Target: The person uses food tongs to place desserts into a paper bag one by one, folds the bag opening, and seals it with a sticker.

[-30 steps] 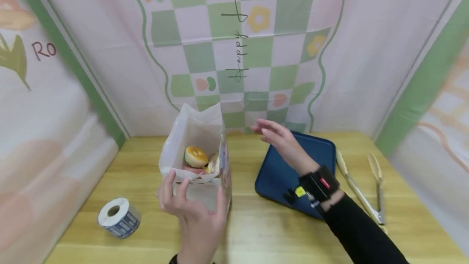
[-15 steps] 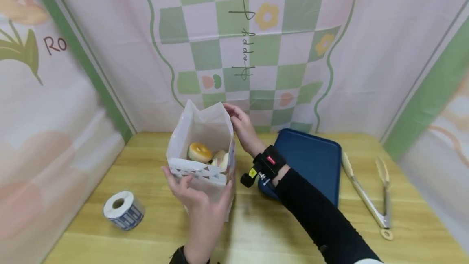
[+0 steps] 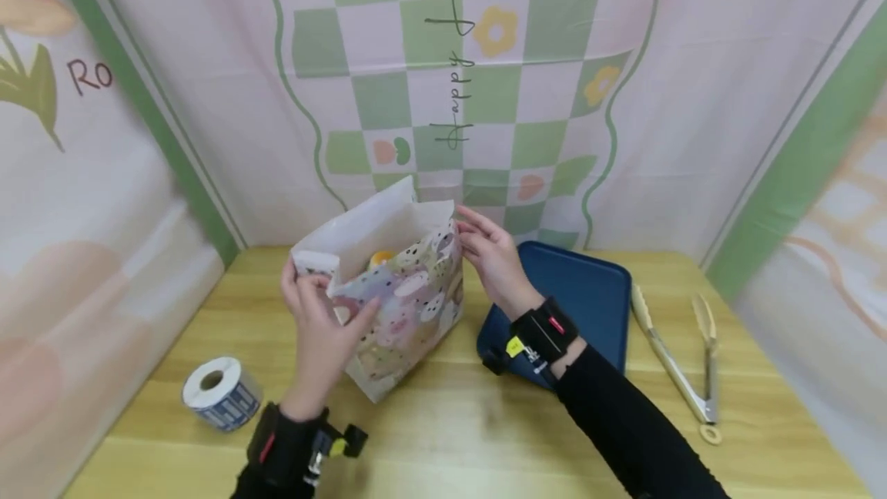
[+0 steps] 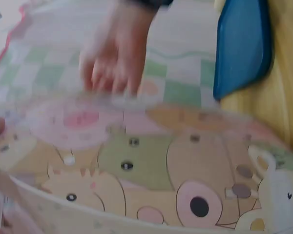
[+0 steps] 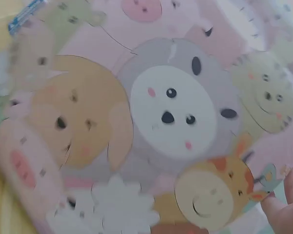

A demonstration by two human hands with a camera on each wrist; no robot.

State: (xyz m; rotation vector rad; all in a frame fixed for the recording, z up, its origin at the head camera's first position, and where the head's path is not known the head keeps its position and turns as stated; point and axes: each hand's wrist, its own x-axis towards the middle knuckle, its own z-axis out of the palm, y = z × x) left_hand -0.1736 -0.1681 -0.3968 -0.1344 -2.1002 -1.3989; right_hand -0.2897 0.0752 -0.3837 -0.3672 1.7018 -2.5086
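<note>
A paper bag [image 3: 409, 306] printed with cartoon animals stands open at the top, turned so one corner points toward me. Inside it a bit of a round yellow-brown bun [image 3: 380, 259] shows; the rest of the contents is hidden. My left hand [image 3: 322, 329] grips the bag's left side, thumb against the printed face. At the upper right edge, the fingers of my right hand [image 3: 495, 260] hold the bag. The left wrist view has the right hand [image 4: 115, 63] blurred beyond the bag's printed panel [image 4: 136, 165]. In the right wrist view, part of that hand [image 5: 285, 209] shows beside the panel.
A dark blue tray [image 3: 589, 299] lies right of the bag, partly behind my right wrist. Tongs [image 3: 675, 364] with pale tips lie spread farther right. A roll of labels [image 3: 222, 395] sits at the left on the wooden table [image 3: 443, 453]. Patterned cloth [image 3: 485, 98] hangs behind.
My right hand has moved left from above the tray to the bag's edge. The bag has turned, bringing its printed face into view. My left hand has shifted to its left side.
</note>
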